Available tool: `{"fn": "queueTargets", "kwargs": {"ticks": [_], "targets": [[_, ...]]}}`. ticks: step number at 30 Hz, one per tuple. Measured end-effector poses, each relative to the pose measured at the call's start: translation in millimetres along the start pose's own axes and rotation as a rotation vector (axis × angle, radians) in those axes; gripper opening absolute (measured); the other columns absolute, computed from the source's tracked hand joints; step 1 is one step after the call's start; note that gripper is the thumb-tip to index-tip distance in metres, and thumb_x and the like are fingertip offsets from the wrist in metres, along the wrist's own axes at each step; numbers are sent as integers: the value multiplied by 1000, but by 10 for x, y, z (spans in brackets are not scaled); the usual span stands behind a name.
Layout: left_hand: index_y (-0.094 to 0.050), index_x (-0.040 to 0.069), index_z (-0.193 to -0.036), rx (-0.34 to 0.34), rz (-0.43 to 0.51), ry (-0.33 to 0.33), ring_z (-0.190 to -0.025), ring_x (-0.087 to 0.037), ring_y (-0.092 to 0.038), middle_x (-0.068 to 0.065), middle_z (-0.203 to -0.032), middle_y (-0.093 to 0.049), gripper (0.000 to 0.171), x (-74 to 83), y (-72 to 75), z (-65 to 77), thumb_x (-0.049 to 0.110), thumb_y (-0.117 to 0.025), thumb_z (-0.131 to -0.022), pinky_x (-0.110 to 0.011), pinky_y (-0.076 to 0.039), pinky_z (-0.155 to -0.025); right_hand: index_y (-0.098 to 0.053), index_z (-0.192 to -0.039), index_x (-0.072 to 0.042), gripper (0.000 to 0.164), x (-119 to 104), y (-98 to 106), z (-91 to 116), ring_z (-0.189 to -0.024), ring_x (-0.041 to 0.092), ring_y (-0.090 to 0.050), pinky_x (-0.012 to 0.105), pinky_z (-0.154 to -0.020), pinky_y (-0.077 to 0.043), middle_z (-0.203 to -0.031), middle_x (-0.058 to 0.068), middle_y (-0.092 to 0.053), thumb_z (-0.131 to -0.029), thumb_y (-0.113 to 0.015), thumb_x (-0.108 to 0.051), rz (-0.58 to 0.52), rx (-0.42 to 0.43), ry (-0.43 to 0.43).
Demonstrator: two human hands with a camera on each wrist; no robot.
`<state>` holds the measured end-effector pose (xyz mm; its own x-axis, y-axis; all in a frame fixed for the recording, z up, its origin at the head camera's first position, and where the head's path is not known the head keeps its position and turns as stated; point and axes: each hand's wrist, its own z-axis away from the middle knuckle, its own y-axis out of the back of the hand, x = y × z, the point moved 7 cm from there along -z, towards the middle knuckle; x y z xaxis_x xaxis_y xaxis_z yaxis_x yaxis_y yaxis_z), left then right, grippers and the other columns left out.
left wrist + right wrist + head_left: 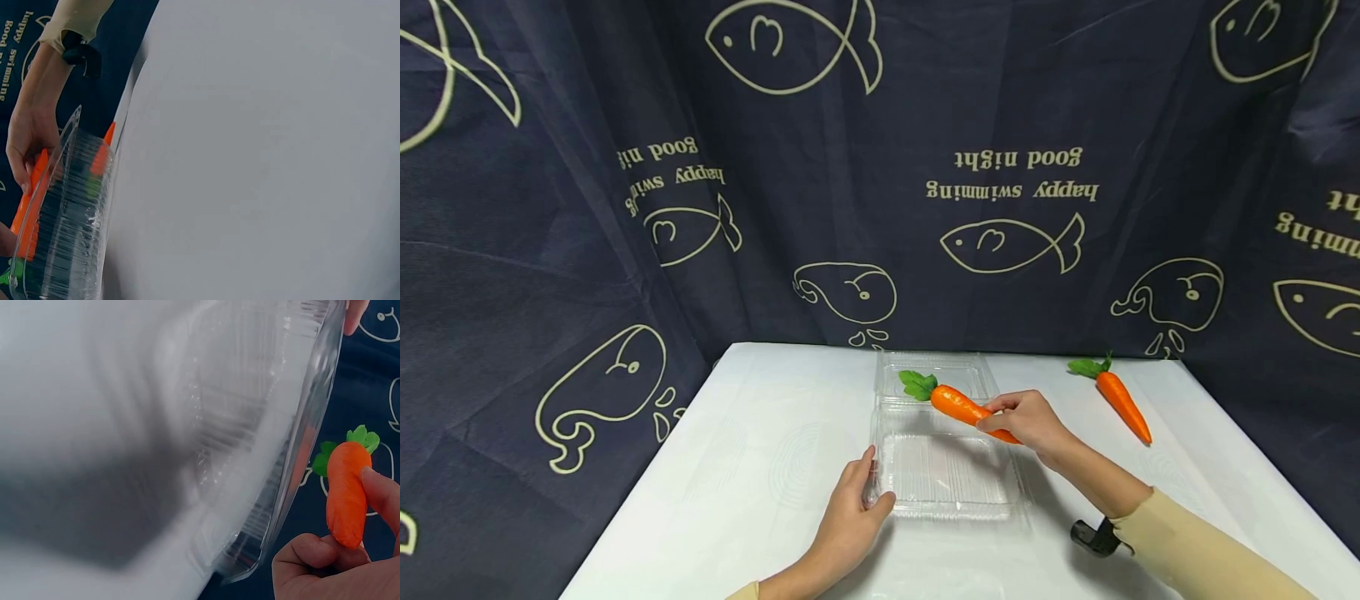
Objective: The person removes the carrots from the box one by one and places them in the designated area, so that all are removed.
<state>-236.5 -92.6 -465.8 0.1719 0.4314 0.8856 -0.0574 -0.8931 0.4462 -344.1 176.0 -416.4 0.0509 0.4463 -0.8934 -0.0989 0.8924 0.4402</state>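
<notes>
A toy carrot (958,405) with green leaves is pinched near its narrow end by my right hand (1033,423). It hangs tilted above a clear plastic clamshell box (951,508), leaves pointing to the far left. The box lies with its lid (936,360) folded back, away from me. My left hand (850,517) grips the box's left wall near the front corner, thumb at the front side. In the right wrist view, the carrot (347,494) sits between the thumb and curled fingers, beside the box wall (312,406). Through the ribbed wall (75,206), the left wrist view shows orange.
A second toy carrot (1123,406) lies on the white tabletop (760,442) at the right. Dark fabric (880,167) with fish drawings stands behind and at both sides. A black strap piece (1096,537) sticks out by the right sleeve.
</notes>
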Motion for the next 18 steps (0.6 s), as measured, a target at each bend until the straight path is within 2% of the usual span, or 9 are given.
{"fn": "queueTargets", "kwargs": {"ticks": [18], "targets": [[-24, -3, -157, -13, 17, -17, -118, -29, -48, -19, -136, -46, 74, 6, -7, 0, 19, -62, -97, -22, -45, -73, -78, -100, -1, 31, 98, 271, -38, -76, 17, -62, 31, -65, -51, -92, 6, -74, -75, -86, -17, 26, 58, -7]]}}
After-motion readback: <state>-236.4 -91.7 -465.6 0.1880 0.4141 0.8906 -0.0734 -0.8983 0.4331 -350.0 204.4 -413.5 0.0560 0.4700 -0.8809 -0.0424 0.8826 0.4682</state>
